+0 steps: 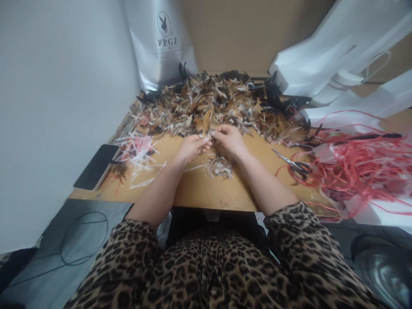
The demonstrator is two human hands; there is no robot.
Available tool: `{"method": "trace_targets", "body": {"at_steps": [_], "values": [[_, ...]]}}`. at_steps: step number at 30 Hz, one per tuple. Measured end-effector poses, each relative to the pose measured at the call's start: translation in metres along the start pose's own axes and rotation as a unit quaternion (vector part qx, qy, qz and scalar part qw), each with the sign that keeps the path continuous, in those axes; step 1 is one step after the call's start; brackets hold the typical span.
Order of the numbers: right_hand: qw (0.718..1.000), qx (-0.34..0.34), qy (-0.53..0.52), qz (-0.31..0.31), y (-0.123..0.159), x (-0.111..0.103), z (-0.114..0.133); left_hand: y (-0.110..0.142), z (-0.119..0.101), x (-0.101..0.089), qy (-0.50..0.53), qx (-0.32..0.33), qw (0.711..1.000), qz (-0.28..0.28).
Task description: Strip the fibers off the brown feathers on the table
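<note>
Brown feathers (pixel 207 120) stand upright between my two hands, their lower ends pinched in the fingers. My left hand (pixel 193 147) closes on the base from the left, thumb against fingertips. From the right, my right hand (pixel 228 138) pinches the same base, and the fingertips of both hands nearly meet. Just beyond them spreads a big heap of brown, white and black feathers (pixel 222 96). Below my hands a small tuft of pale feather scraps (pixel 220 167) lies on the wooden table (pixel 209 193).
Scissors (pixel 291 162) lie to the right, beside a tangle of red plastic strips (pixel 367 167). On the left are a phone (pixel 97 166) and white and pink strips (pixel 138 148). A silver bag (pixel 161 47) stands behind; white paper bags (pixel 322 60) lean at back right.
</note>
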State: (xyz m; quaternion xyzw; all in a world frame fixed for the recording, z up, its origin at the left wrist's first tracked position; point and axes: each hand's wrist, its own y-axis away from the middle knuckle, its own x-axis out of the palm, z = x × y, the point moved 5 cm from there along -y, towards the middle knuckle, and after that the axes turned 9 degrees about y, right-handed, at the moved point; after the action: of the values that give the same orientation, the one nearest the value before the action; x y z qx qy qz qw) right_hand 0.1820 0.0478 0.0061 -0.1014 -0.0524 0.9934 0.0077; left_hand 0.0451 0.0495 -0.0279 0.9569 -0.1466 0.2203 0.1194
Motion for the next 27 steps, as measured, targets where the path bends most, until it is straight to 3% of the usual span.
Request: {"method": "trace_targets", "body": {"at_steps": [7, 13, 16, 22, 27], "values": [[0.999, 0.007, -0.04, 0.0, 0.0, 0.006, -0.003, -0.002, 0.002, -0.002, 0.0, 0.005, 1.0, 0.015], [0.997, 0.021, -0.072, -0.006, -0.001, 0.012, -0.009, -0.003, 0.001, -0.003, -0.024, 0.018, 1.0, -0.008], [0.999, 0.01, -0.027, -0.023, -0.005, 0.003, -0.009, -0.003, -0.003, -0.005, -0.013, 0.038, 0.999, -0.035], [0.982, -0.055, 0.103, -0.151, -0.019, -0.04, -0.011, -0.004, -0.016, -0.015, 0.079, 0.11, 0.985, -0.108], [0.95, -0.123, 0.236, -0.162, -0.023, -0.044, 0.002, -0.004, -0.021, -0.02, 0.099, 0.151, 0.974, -0.137]]}}
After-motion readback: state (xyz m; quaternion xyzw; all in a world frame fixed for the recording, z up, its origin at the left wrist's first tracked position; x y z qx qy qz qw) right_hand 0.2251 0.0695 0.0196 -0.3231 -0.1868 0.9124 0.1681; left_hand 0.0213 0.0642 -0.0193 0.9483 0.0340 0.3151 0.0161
